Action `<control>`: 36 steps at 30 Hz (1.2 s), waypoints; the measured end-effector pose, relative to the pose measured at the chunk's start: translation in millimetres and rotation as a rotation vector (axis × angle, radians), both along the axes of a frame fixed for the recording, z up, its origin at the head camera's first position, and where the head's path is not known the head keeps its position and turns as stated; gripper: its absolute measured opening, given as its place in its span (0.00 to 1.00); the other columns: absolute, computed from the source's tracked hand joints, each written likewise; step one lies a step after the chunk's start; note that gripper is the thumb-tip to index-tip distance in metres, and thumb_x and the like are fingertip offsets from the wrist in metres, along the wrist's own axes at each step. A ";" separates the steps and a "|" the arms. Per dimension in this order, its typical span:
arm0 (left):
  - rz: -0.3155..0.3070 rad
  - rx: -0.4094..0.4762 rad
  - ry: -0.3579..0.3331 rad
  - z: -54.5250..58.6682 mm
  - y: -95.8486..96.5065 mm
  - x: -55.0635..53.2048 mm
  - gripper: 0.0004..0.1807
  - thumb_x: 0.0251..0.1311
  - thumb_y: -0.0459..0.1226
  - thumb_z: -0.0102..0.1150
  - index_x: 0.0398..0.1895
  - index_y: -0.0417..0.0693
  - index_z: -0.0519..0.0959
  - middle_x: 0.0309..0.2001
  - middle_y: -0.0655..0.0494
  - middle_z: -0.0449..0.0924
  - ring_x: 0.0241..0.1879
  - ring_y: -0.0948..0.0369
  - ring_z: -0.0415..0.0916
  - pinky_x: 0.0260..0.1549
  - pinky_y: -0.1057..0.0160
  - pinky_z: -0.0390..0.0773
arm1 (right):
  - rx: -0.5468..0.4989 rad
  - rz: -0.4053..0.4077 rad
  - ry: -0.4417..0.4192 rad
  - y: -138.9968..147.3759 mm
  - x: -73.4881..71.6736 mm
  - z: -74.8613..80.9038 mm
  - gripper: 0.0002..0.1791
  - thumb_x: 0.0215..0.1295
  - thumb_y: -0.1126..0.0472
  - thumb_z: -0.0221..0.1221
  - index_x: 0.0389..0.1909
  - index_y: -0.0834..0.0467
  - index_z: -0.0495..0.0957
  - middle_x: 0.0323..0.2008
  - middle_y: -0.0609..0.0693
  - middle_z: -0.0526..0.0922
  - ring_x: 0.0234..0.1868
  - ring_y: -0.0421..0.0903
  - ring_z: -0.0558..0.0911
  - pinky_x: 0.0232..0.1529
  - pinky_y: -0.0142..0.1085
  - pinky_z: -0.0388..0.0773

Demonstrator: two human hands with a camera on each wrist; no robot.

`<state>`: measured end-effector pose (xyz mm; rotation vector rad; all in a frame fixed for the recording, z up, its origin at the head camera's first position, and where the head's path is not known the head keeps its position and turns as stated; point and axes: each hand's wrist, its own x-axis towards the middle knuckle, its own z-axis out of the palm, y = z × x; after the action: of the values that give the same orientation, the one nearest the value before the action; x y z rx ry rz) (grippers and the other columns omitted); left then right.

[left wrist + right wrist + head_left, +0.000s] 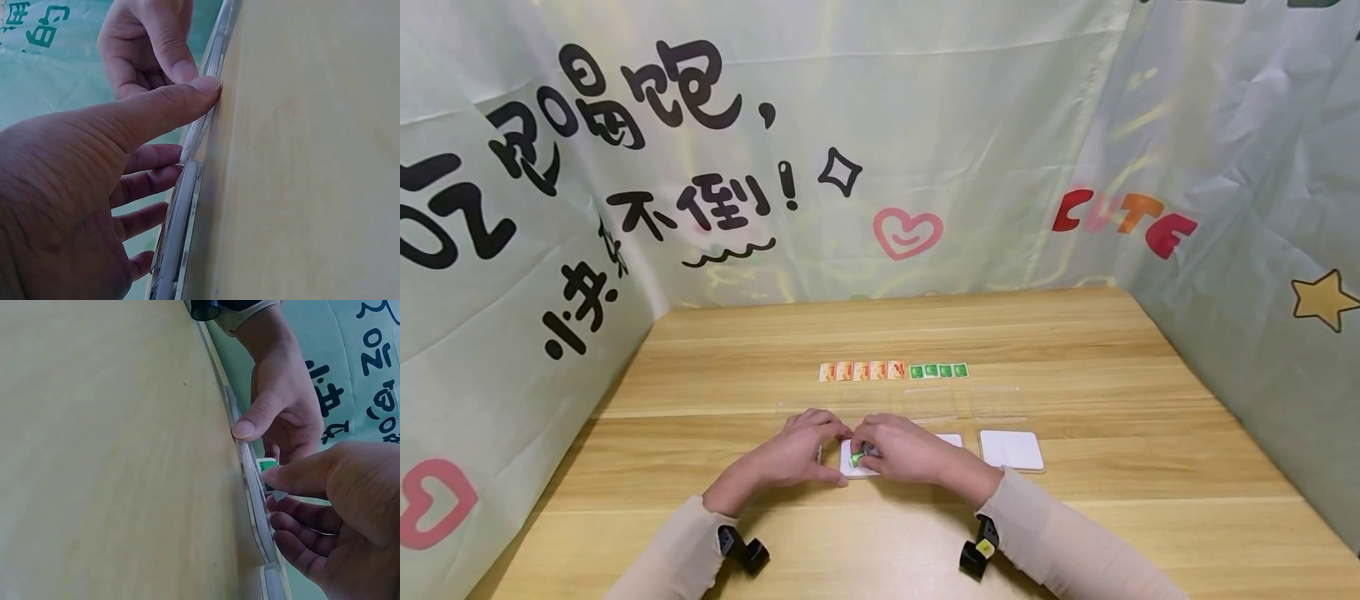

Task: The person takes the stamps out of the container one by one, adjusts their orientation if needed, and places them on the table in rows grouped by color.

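My left hand [797, 448] holds a flat white rectangular case [847, 468] on the table, its thumb on the near edge and a finger by the far edge. My right hand [906, 450] is over the same case, pinching a small green-and-white sticker [857, 458] between thumb and index finger. In the right wrist view the sticker [269, 467] stands close to the case's upper face. From the left wrist view, the left thumb lies along the edge, while the right hand [150, 47] works just beyond it.
Another white case [1011, 450] lies at right; one [951, 439] is partly behind the right forearm. Several clear plastic pieces [928, 403] lie in a row farther back. Behind them are several orange-and-white stickers [861, 372] and several green ones [938, 372]. Printed cloth walls [970, 167] enclose the table.
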<state>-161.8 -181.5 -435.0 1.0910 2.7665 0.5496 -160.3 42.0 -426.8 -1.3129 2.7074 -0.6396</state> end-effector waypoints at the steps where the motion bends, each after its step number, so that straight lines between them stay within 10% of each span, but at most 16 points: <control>1: 0.000 -0.001 0.000 -0.1 0.0 0.0 0.33 0.49 0.54 0.72 0.56 0.48 0.78 0.54 0.56 0.75 0.58 0.54 0.67 0.57 0.41 0.63 | -0.003 0.002 -0.005 0.1 -0.2 0.4 0.05 0.65 0.59 0.64 0.40 0.52 0.82 0.40 0.42 0.79 0.39 0.36 0.75 0.48 0.35 0.73; 36: 0.016 -0.008 -0.013 -0.7 -0.1 0.7 0.33 0.50 0.54 0.72 0.58 0.50 0.78 0.55 0.56 0.74 0.59 0.54 0.66 0.57 0.40 0.61 | -0.125 -0.091 -0.174 6.9 -8.7 1.9 0.10 0.65 0.65 0.63 0.46 0.53 0.84 0.38 0.42 0.84 0.35 0.34 0.77 0.39 0.30 0.74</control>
<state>-161.1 -181.6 -435.7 1.0602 2.7667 0.5450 -168.9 48.9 -424.9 -1.1049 2.6345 -0.9010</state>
